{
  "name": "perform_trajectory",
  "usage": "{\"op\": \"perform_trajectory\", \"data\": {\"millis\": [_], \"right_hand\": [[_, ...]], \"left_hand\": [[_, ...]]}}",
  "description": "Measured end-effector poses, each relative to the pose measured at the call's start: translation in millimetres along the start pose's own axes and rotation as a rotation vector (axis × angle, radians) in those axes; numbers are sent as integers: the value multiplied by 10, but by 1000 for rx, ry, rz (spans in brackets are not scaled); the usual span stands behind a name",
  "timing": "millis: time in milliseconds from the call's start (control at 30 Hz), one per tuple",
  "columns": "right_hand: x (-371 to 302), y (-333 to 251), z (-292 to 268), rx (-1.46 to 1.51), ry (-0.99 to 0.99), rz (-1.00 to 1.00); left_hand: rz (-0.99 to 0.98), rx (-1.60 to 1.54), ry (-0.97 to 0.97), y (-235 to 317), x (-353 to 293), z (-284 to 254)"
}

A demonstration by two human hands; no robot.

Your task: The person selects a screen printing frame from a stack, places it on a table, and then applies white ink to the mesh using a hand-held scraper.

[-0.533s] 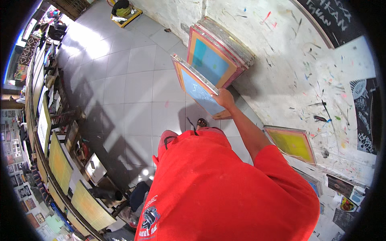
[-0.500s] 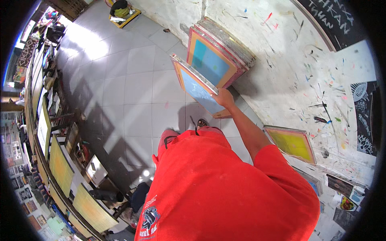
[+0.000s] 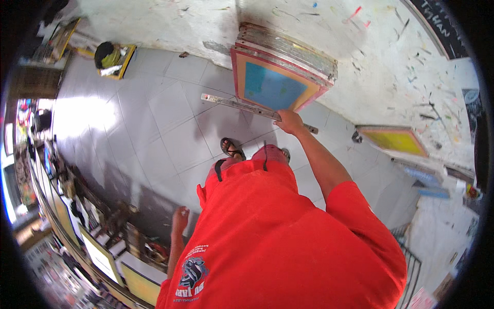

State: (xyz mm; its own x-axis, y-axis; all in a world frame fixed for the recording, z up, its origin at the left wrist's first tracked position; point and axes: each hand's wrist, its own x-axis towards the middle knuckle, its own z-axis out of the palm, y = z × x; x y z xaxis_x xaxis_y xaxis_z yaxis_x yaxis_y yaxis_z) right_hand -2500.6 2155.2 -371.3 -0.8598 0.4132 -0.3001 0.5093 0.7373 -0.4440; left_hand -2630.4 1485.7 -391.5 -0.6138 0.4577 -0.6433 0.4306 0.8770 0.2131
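My right hand (image 3: 290,122) grips the top edge of a screen printing frame (image 3: 242,105), which now shows edge-on as a thin, worn bar above the floor. Just beyond it, a stack of similar frames (image 3: 288,44) leans against the wall. The front one has a blue mesh panel (image 3: 275,85) with a tan border and a reddish rim. Low by my left side hangs my left hand (image 3: 179,219), away from the frames. It is small and blurred, so its finger posture is unclear.
A yellow-meshed frame (image 3: 393,141) leans at the right wall. Along the left runs a long rack (image 3: 72,242) with printing boards and clutter. A yellow tray (image 3: 123,64) with dark and green items lies on the far grey tiled floor (image 3: 170,110).
The held frame has turned from showing its blue face to edge-on, and its near end has swung right. My left hand has come into view. My body and view have turned.
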Motion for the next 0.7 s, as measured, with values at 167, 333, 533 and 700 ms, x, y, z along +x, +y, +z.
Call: {"op": "perform_trajectory", "data": {"millis": [167,333,533,700], "right_hand": [[219,-200,31,-30,-13,57],[405,-89,-19,-11,-13,72],[509,-107,-86,28,3,128],[485,-189,-31,8,-50,260]], "left_hand": [[187,24,199,1357,1012,-2364],[734,172,197,3165,2209,-3077],[857,459,108,4373,3168,-2649],[841,674,15,4441,3431,-2264]]}}
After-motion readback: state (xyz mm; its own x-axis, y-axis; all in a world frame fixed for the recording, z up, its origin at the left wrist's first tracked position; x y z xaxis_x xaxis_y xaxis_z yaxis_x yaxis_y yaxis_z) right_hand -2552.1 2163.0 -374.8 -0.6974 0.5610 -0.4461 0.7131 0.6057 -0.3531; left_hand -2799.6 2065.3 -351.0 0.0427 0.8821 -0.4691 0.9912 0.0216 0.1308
